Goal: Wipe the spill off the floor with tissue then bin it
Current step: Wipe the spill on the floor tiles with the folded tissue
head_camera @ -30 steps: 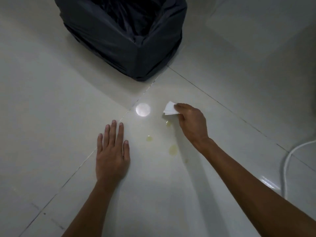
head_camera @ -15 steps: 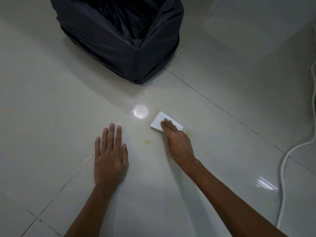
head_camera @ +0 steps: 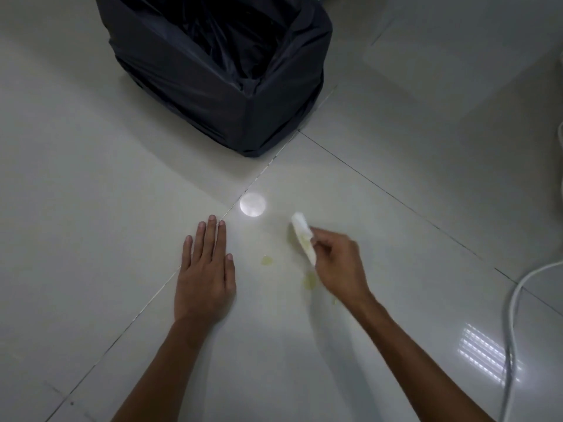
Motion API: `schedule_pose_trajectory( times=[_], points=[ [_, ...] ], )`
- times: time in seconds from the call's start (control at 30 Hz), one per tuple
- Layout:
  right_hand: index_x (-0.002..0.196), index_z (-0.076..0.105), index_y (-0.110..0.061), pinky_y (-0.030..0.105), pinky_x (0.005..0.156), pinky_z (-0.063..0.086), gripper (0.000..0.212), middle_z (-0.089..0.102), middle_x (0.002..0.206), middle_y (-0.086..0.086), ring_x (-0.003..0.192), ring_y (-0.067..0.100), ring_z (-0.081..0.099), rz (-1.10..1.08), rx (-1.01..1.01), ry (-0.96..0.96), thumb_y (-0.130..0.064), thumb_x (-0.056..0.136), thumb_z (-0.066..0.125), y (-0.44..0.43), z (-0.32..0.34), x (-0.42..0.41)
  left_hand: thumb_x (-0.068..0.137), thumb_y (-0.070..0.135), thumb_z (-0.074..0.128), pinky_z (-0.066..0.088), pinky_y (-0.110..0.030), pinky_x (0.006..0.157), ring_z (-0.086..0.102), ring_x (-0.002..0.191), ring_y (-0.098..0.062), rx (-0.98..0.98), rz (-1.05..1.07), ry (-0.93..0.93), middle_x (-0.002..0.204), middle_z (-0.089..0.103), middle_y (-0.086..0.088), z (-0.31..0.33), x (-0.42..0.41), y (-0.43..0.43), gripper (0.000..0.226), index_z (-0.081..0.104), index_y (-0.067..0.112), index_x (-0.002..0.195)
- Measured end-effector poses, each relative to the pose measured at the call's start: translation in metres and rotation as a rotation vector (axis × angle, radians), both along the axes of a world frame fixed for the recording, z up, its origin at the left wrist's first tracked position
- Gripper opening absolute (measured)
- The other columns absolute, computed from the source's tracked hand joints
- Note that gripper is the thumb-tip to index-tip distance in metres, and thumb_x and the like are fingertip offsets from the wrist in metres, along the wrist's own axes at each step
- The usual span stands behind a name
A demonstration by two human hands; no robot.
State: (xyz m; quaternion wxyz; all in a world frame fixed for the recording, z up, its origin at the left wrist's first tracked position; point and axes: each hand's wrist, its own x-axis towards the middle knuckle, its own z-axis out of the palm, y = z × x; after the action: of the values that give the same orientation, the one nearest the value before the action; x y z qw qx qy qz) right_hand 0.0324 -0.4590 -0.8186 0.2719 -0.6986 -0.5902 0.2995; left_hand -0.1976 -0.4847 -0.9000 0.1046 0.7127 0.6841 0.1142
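Now tissue (head_camera: pixel 301 237) sticks out beyond right-hand fingers (head_camera: pixel 324 243), pinched.

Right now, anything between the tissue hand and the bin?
Nothing visible. The right hand holds the tissue near the yellow drops; only bare floor tile lies between it and the black-lined bin. The left hand rests flat, off that line.

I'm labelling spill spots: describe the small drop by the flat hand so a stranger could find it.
Start at the black-bagged bin, come toward the camera past the round glare spot. The small yellowish drop lies right of the flat left hand. Unlike the larger smear, it is clear of the right hand and tissue.
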Motion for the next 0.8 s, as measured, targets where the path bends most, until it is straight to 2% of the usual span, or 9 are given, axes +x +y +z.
schedule_pose_trajectory(
  times=[0.03,0.1,0.17,0.23,0.33,0.43,0.6,0.73,0.8],
  points=[
    [0.108,0.078,-0.014,0.019,0.063,0.041,0.034,0.073,0.084,-0.012,0.077,-0.004,0.062,-0.078,0.006,0.024,0.005,0.091,0.056,0.011,0.005,0.005,0.103,0.026,0.028,0.017,-0.047,0.129,0.015,0.160,-0.022,0.000,-0.001,-0.008,0.172,0.017,-0.007,0.000,0.000,0.001,0.063,0.019,0.011,0.163],
    [0.118,0.074,-0.017,0.021,0.067,0.046,0.037,0.078,0.089,-0.002,0.074,0.007,0.067,-0.143,0.030,0.003,0.002,0.095,0.052,0.030,0.009,0.010,0.103,0.026,0.029,0.017,-0.046,0.129,0.015,0.160,-0.021,-0.005,-0.001,-0.014,0.172,0.018,-0.006,0.001,0.000,0.002,0.062,0.020,0.011,0.163],
    [0.127,0.068,-0.016,0.023,0.075,0.051,0.043,0.078,0.103,0.007,0.084,0.021,0.072,-0.070,0.057,-0.119,0.003,0.094,0.050,0.043,0.001,0.008,0.103,0.026,0.029,0.017,-0.046,0.129,0.014,0.160,-0.021,-0.010,-0.001,-0.019,0.172,0.017,-0.006,0.001,-0.001,0.001,0.062,0.020,0.011,0.163],
    [0.136,0.061,-0.016,0.029,0.090,0.055,0.053,0.071,0.125,0.009,0.107,0.027,0.070,0.083,0.013,-0.257,0.005,0.090,0.047,0.044,-0.017,0.000,0.103,0.026,0.029,0.017,-0.046,0.129,0.014,0.160,-0.020,-0.011,0.000,-0.034,0.172,0.018,-0.006,0.002,-0.001,0.001,0.062,0.020,0.012,0.163],
    [0.148,0.046,-0.019,0.038,0.102,0.049,0.075,0.041,0.157,0.000,0.142,0.018,0.043,0.231,-0.100,-0.356,0.014,0.081,0.041,0.027,-0.037,-0.014,0.104,0.027,0.029,0.017,-0.046,0.130,0.012,0.160,-0.019,-0.019,-0.002,-0.047,0.172,0.016,-0.005,0.002,-0.002,0.000,0.062,0.019,0.013,0.163],
    [0.153,0.038,-0.017,0.039,0.092,0.052,0.083,0.029,0.162,-0.003,0.148,0.016,0.032,0.313,-0.116,-0.376,0.018,0.078,0.040,0.008,-0.039,-0.022,0.103,0.026,0.030,0.017,-0.046,0.129,0.013,0.160,-0.019,-0.017,0.008,-0.046,0.172,0.017,-0.005,0.002,-0.002,0.002,0.062,0.019,0.014,0.163],
    [0.151,0.041,-0.014,0.042,0.083,0.057,0.082,0.033,0.161,0.000,0.143,0.022,0.042,0.357,-0.121,-0.358,0.018,0.076,0.044,-0.014,-0.036,-0.035,0.103,0.024,0.031,0.015,-0.044,0.130,0.013,0.160,-0.018,-0.020,0.021,-0.062,0.172,0.018,-0.003,0.003,-0.002,0.001,0.062,0.020,0.015,0.163],
    [0.143,0.052,-0.008,0.029,0.053,0.054,0.090,0.050,0.150,0.009,0.130,0.027,0.056,0.388,-0.059,-0.468,0.026,0.061,0.055,-0.028,-0.036,-0.049,0.101,0.020,0.031,0.014,-0.042,0.130,0.012,0.160,-0.018,-0.013,0.013,-0.072,0.172,0.017,-0.003,0.003,-0.003,0.002,0.063,0.020,0.015,0.163],
    [0.139,0.056,-0.005,0.024,0.044,0.049,0.085,0.056,0.145,0.012,0.127,0.030,0.059,0.422,-0.030,-0.537,0.027,0.059,0.053,-0.032,-0.036,-0.053,0.100,0.017,0.031,0.015,-0.043,0.130,0.012,0.160,-0.018,-0.010,0.010,-0.075,0.172,0.017,-0.002,0.003,-0.003,0.002,0.065,0.020,0.015,0.163]
  ],
)
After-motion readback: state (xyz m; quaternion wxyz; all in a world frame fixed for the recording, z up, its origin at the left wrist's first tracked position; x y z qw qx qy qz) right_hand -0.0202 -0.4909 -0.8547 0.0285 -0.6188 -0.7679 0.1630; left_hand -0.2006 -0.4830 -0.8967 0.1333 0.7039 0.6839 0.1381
